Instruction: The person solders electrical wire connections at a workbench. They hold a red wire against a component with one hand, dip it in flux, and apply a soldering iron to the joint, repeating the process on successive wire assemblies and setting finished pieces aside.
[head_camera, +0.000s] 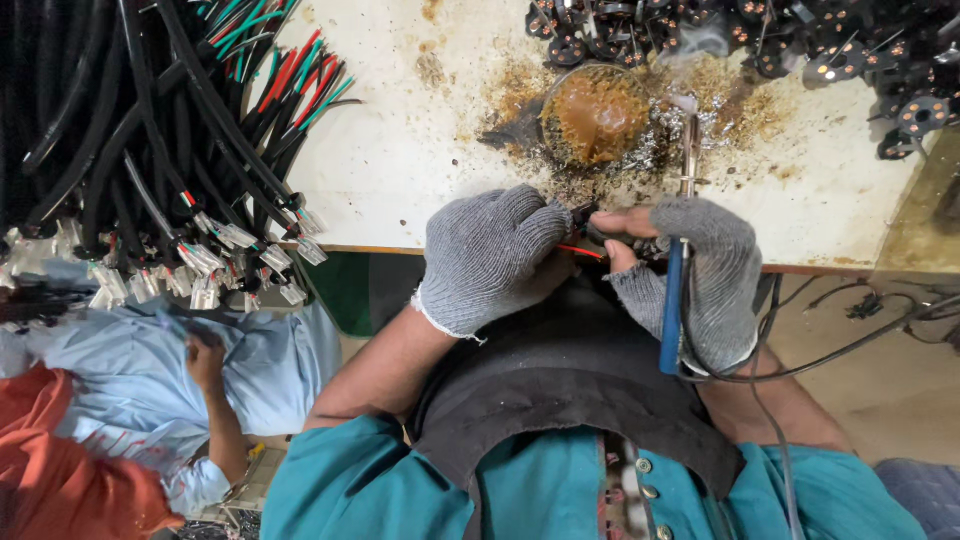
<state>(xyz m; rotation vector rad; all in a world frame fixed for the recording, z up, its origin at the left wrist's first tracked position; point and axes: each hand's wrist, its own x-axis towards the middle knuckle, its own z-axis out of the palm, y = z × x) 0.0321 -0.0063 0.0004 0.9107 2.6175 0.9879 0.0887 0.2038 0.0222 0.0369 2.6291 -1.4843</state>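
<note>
The left hand (490, 262), in a grey knit glove, has its fingers curled tight around a small dark part with a red wire (580, 251) coming out toward the right. The part is almost hidden between the two hands, so I cannot tell its exact shape. The right hand (700, 280), in a fingerless grey glove, holds a soldering iron (677, 270) with a blue handle. Its bare fingertips (622, 222) are pinched narrow, touching the same small part just beside the left fingers.

The main risk is a burn. The bare fingertips are very near the metal shaft of the iron, and a small slip could bring hot metal on skin. The wire is thin and held only by a pinch, so it could pull away from the joint.

Just beyond the fingers, on the bench (400, 150), sits a round pot of brown flux or resin (595, 112), with solder splashes around it. A careless move of the iron tip could knock or smear it. Its cord (830, 350) hangs off the bench edge to the right of the fingers and could catch.

Further beyond lie black round connectors (800, 50), and far left of the fingers a bundle of black cables (150, 140) with white plugs.
</note>
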